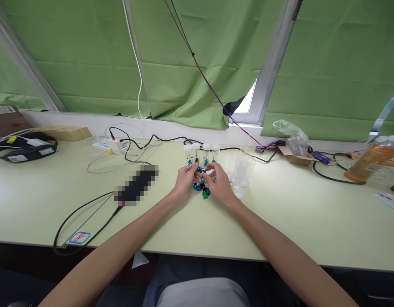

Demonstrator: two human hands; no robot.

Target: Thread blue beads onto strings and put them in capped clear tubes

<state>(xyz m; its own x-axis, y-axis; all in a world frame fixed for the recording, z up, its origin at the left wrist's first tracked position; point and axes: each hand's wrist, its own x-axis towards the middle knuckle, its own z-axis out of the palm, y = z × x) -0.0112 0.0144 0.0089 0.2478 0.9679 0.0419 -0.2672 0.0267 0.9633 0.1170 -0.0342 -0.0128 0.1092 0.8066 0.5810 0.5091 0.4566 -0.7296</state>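
Observation:
My left hand [185, 180] and my right hand [218, 184] meet at the middle of the table, fingers closed in a pinch. Between their fingertips is a small shiny blue and black piece [201, 169]; its exact kind is too small to make out. Just below the fingers lie more small blue pieces [198, 187] and a green piece [205, 195], partly covered by the hands. Behind the hands stands a row of several white-topped items [206, 146], with thin dark stems and blue or black bits at their lower ends.
Clear plastic containers [240, 168] and white round lids [237, 194] sit right of my right hand. A blurred black device [136, 185] with a cable lies left. Farther right are a small cardboard box [292, 157] and an orange drink bottle [372, 160]. Cables run along the back.

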